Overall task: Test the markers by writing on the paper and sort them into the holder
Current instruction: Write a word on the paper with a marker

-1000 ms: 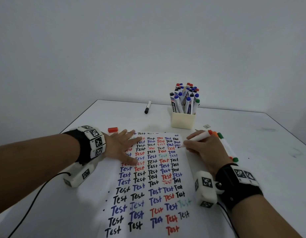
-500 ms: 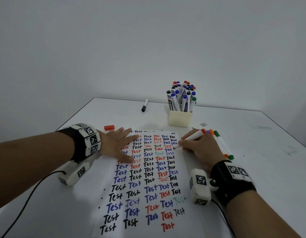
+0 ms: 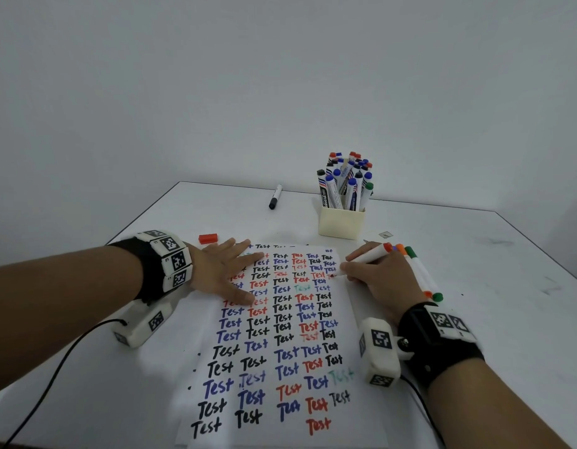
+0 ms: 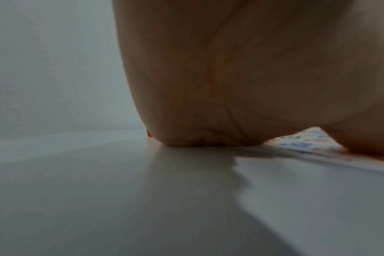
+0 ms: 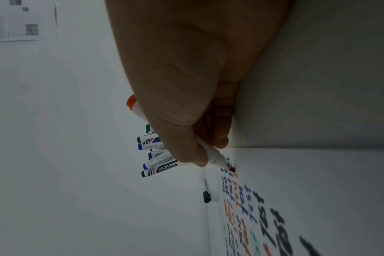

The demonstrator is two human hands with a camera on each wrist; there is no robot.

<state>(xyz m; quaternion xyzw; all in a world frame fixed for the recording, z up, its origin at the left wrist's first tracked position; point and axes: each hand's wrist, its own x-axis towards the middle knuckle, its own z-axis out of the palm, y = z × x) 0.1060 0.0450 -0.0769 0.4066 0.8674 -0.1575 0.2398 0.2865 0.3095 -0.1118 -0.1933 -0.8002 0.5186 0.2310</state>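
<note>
White bench (image 3: pixel 475 319) against a plain pale wall. Paper (image 3: pixel 280 367) lies flat at the middle of the bench, covered in rows of "Test" in black, blue, red and faint green. Right hand (image 3: pixel 382 280) pinches a white marker (image 3: pixel 366 256) with an orange end, fingers curled round the barrel; the red tip touches the paper at its right edge, near the top rows. Wrist view confirms tip contact (image 5: pixel 231 168). Left hand (image 3: pixel 225 270) flat on the paper's upper left, fingers spread and straight, heel of the palm on the bench (image 4: pixel 208 138). Holder (image 3: pixel 341 223), a cream square cup, stands beyond the paper's top right corner, packed with upright capped markers in blue, red, black and green. Two more markers (image 3: pixel 421 273), orange and green capped, lie side by side just right of the right hand. Red cap (image 3: pixel 208 238) sits near the left fingertips. Black marker (image 3: pixel 275 196) lies well apart, near the far edge.
</note>
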